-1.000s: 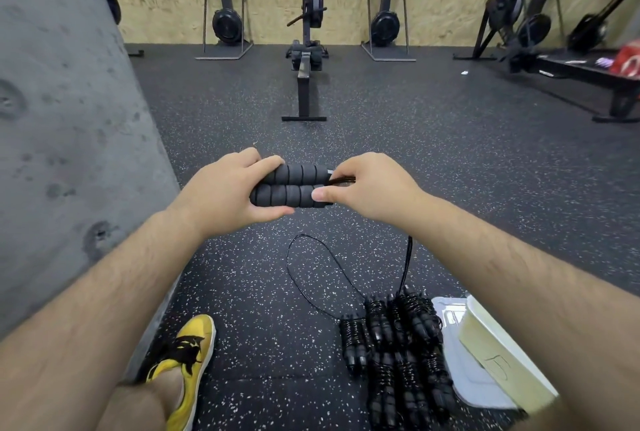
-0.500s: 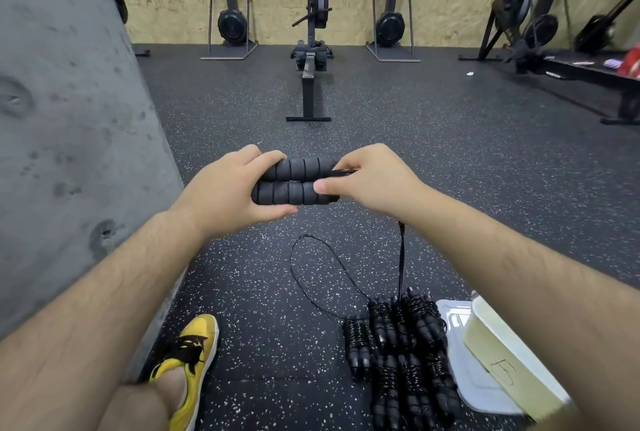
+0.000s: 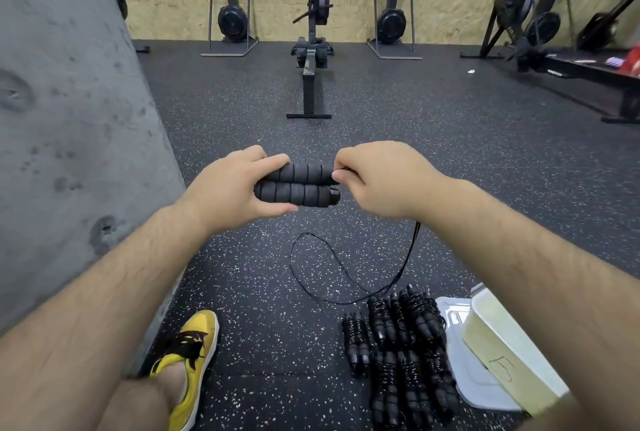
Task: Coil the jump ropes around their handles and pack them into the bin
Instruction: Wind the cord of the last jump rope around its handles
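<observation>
While left hand (image 3: pixel 228 188) grips paired handles (image 3: pixel 294 193), right hand (image 3: pixel 377 181) pinches rope (image 3: pixel 416 230) at their end.

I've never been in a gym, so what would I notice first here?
In the middle, the left hand grips two black foam handles while the right hand pinches their rope. Lower right, coiled ropes lie piled beside a pale bin; a yellow shoe sits bottom left.

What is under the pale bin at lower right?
A flat white lid-like sheet pokes out beneath the bin on two sides; the bin and right forearm cover the rest.
</observation>
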Demonstrator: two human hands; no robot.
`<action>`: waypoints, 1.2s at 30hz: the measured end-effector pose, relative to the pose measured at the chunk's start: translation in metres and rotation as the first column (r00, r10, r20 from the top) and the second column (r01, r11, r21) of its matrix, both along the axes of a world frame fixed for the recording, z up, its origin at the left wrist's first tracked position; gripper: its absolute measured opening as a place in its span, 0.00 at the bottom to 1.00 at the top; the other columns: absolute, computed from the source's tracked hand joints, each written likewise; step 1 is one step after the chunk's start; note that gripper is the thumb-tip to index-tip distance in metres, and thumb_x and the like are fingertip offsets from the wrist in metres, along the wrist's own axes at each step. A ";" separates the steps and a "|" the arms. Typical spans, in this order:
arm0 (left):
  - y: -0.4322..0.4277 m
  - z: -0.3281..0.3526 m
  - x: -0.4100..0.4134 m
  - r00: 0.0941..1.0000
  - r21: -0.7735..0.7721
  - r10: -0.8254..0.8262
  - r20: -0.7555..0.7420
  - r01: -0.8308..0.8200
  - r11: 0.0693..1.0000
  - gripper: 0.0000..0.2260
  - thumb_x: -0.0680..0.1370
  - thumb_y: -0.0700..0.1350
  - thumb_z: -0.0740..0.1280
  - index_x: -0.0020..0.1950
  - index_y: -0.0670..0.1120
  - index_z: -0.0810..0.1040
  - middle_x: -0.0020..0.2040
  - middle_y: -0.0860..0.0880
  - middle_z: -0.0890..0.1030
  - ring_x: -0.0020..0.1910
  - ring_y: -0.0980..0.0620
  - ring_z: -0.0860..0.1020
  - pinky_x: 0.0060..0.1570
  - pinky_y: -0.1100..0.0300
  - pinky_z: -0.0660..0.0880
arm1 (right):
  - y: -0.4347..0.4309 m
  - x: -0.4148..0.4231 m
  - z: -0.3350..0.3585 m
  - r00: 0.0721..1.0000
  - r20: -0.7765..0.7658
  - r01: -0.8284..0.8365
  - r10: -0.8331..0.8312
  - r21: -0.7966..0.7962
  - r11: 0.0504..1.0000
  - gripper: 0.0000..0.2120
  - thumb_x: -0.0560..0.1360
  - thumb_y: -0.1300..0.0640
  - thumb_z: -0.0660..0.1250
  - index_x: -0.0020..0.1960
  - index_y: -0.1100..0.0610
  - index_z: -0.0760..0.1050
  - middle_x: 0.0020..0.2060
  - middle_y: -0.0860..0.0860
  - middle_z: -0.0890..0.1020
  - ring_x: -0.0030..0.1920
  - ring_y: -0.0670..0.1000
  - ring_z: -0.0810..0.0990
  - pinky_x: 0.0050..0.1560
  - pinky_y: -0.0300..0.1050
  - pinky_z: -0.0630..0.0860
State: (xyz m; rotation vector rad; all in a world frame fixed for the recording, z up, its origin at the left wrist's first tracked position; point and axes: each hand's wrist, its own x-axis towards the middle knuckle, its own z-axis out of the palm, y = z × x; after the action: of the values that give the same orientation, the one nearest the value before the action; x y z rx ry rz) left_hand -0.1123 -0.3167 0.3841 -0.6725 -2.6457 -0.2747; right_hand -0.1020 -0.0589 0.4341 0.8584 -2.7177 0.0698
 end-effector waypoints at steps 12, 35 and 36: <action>0.019 0.002 0.026 0.953 0.181 -0.262 0.150 0.234 0.955 0.29 0.68 0.69 0.72 0.63 0.54 0.77 0.44 0.54 0.74 0.46 0.54 0.75 0.50 0.56 0.73 | 0.040 -0.029 0.008 0.989 0.035 -0.139 0.147 -0.166 0.976 0.08 0.82 0.50 0.61 0.52 0.48 0.79 0.42 0.42 0.75 0.44 0.47 0.75 0.47 0.46 0.73; 0.021 0.003 0.006 0.974 0.167 0.171 -0.147 -0.146 0.975 0.26 0.69 0.67 0.71 0.60 0.54 0.74 0.46 0.53 0.69 0.49 0.44 0.75 0.41 0.50 0.77 | -0.037 0.012 -0.045 0.700 0.690 0.421 0.184 -0.606 0.675 0.15 0.85 0.50 0.52 0.48 0.53 0.75 0.27 0.44 0.72 0.24 0.44 0.68 0.34 0.44 0.68; 0.019 0.003 0.005 0.972 0.168 0.183 -0.147 -0.158 0.973 0.26 0.69 0.68 0.70 0.59 0.54 0.74 0.46 0.53 0.69 0.49 0.44 0.75 0.41 0.50 0.77 | -0.036 0.015 -0.041 0.703 0.689 0.409 0.175 -0.594 0.693 0.16 0.85 0.50 0.52 0.47 0.53 0.75 0.28 0.45 0.73 0.25 0.46 0.68 0.34 0.44 0.68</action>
State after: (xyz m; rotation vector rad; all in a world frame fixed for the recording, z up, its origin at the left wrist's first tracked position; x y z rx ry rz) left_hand -0.1078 -0.2980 0.3866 -0.3957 -2.4769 -0.3570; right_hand -0.0866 -0.0949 0.3927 0.4051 -2.9188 1.6579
